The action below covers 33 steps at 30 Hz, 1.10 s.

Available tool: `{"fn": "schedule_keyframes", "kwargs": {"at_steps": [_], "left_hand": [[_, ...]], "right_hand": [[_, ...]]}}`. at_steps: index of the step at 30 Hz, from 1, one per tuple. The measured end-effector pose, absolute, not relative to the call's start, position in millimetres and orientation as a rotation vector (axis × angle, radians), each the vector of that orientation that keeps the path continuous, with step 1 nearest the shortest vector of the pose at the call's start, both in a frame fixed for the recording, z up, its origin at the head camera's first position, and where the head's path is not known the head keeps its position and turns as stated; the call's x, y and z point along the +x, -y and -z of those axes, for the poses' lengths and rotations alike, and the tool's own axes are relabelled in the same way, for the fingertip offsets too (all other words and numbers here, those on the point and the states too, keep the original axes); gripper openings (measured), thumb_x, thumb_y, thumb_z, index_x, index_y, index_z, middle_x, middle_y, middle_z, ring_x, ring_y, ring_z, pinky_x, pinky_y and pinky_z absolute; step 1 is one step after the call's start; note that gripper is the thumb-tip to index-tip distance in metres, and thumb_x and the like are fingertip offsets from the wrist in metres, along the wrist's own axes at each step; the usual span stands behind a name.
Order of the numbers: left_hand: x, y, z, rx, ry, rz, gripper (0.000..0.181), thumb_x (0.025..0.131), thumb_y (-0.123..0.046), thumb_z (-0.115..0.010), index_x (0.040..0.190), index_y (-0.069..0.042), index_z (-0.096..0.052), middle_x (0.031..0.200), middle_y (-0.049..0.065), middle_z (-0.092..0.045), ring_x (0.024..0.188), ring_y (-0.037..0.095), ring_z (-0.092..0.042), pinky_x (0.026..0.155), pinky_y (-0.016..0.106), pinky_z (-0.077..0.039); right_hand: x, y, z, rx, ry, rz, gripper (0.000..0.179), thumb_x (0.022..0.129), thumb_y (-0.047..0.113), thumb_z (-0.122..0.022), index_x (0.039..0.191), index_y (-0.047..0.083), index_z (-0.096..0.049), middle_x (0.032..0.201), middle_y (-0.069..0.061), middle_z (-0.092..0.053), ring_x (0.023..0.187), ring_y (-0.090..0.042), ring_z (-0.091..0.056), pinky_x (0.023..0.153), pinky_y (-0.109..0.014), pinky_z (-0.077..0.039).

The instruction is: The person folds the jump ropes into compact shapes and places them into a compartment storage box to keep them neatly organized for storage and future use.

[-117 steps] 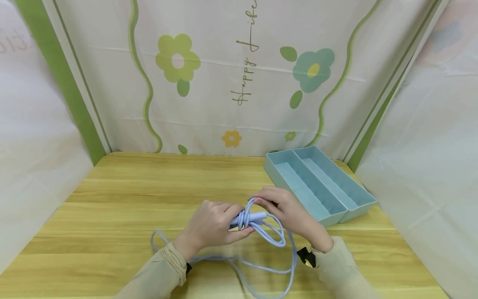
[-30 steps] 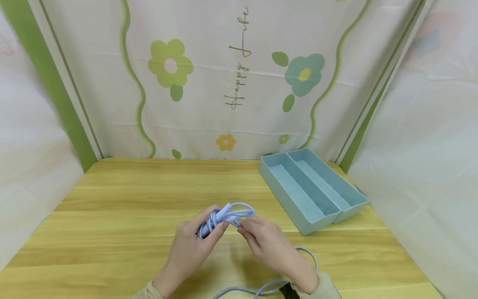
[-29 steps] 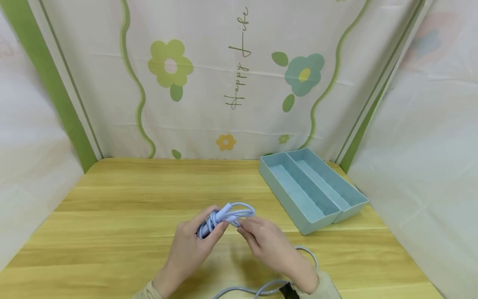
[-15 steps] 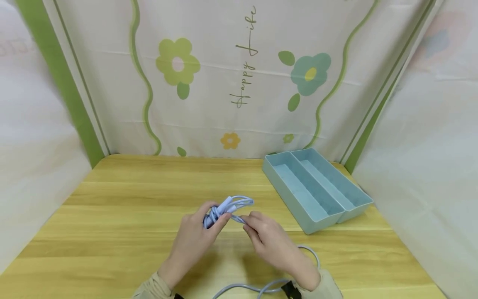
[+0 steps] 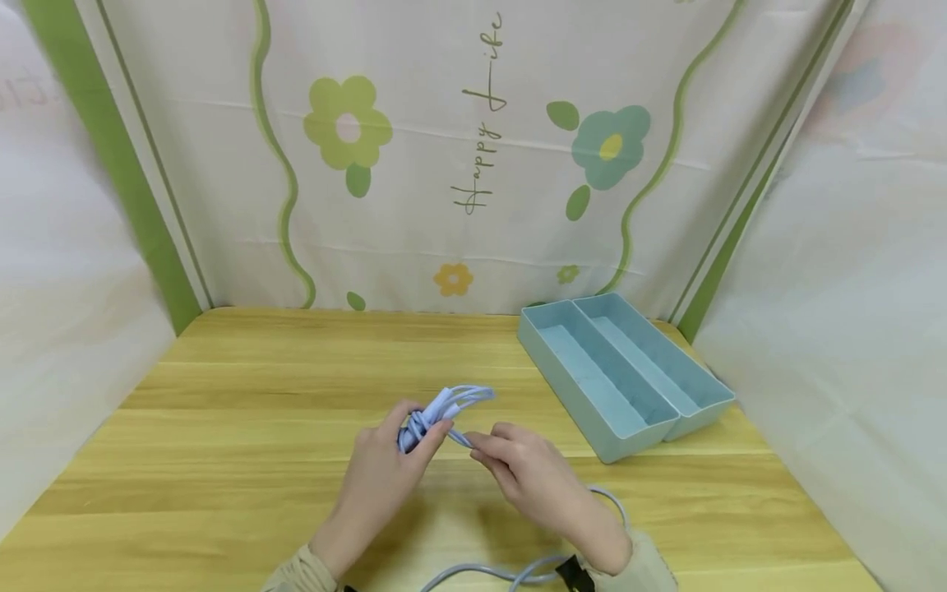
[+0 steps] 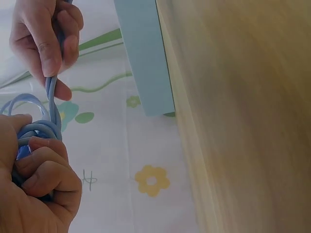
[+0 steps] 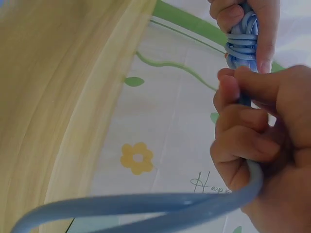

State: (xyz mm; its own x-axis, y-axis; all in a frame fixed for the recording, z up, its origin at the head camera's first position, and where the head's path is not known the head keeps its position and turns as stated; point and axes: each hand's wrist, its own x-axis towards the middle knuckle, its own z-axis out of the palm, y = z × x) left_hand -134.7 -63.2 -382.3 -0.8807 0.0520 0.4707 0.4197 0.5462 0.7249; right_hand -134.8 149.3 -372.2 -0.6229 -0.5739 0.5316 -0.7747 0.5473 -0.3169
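Note:
A light-blue cable [image 5: 442,406] is bundled in the air above the table, several turns wound round its middle and thin loops sticking out to the right. Two smooth, tube-like ends show in the bundle. My left hand [image 5: 377,473] grips this bundle, its fingers curled round it in the left wrist view. Just right of it, my right hand [image 5: 528,473] pinches a doubled stretch of cable [image 6: 52,102] that leads out of the bundle. In the right wrist view, the trailing cable [image 7: 160,204] passes through its curled fingers. Part of the bundle is hidden by the left hand.
Two joined pale-blue trays [image 5: 573,403] stand at the table's back right, with nothing visible in them. Loose cable [image 5: 473,567] hangs or lies near the front edge, under the right wrist. Printed curtains [image 5: 414,205] enclose the wood-grain table [image 5: 259,395].
Since the earliest frame, the bundle has shifted left, and the right hand has gone from holding an upper loop to pinching the doubled cable. Over the last second, the bundle rises slightly.

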Motion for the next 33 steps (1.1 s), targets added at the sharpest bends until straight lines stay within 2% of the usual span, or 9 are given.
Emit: {"fn": "schedule_keyframes", "kwargs": {"at_steps": [5,10,14,24,28,33], "left_hand": [[-135.1,61.8,384.1,-0.380,2.359,1.262,0.029,0.092,-0.044,-0.068,0.101,-0.016,-0.064,0.055,-0.013,-0.046,0.040,0.001,-0.039,0.034,0.024,-0.033],[-138.0,60.3,386.2,-0.374,2.320,1.256,0.033,0.092,-0.042,-0.068,0.106,-0.012,-0.064,0.055,-0.013,-0.044,0.039,0.000,-0.037,0.033,0.024,-0.032],[-138.4,60.6,387.4,-0.345,2.295,1.266,0.032,0.091,-0.042,-0.069,0.104,-0.013,-0.064,0.056,-0.012,-0.045,0.040,0.001,-0.038,0.034,0.024,-0.033],[-142.1,62.9,389.8,-0.359,2.350,1.200,0.033,0.090,-0.043,-0.070,0.098,-0.012,-0.062,0.054,-0.012,-0.044,0.038,0.001,-0.038,0.033,0.023,-0.033],[-146.1,63.5,390.2,-0.366,2.382,1.205,0.036,0.090,-0.046,-0.069,0.099,-0.011,-0.063,0.054,-0.012,-0.046,0.037,0.002,-0.039,0.032,0.023,-0.033],[-147.9,65.4,390.5,-0.339,2.411,1.237,0.039,0.090,-0.047,-0.069,0.100,-0.010,-0.064,0.054,-0.010,-0.047,0.038,0.004,-0.041,0.033,0.024,-0.034]], "right_hand": [[-133.3,-147.5,373.4,1.002,2.428,-0.722,0.013,0.093,0.010,-0.069,0.104,0.009,-0.075,0.070,0.012,-0.047,0.056,0.000,-0.037,0.048,-0.015,-0.034],[-133.5,-145.8,372.3,0.963,2.457,-0.699,0.014,0.092,-0.001,-0.065,0.104,0.003,-0.072,0.077,0.009,-0.052,0.059,-0.002,-0.042,0.051,-0.016,-0.039],[-134.3,-144.0,372.4,0.976,2.439,-0.795,0.016,0.092,-0.006,-0.062,0.104,-0.001,-0.070,0.078,0.006,-0.053,0.063,-0.004,-0.044,0.054,-0.017,-0.042],[-135.5,-148.7,375.7,0.806,2.437,-0.789,0.008,0.090,0.010,-0.074,0.097,0.009,-0.076,0.073,0.012,-0.051,0.060,-0.002,-0.042,0.050,-0.019,-0.038],[-136.2,-150.5,373.3,0.783,2.503,-0.787,0.003,0.092,0.007,-0.071,0.094,0.008,-0.073,0.079,0.010,-0.056,0.064,-0.004,-0.046,0.054,-0.021,-0.042],[-137.8,-150.8,371.7,0.857,2.536,-0.765,0.007,0.091,0.001,-0.067,0.097,0.005,-0.071,0.084,0.007,-0.057,0.070,-0.007,-0.049,0.060,-0.023,-0.045]]}}
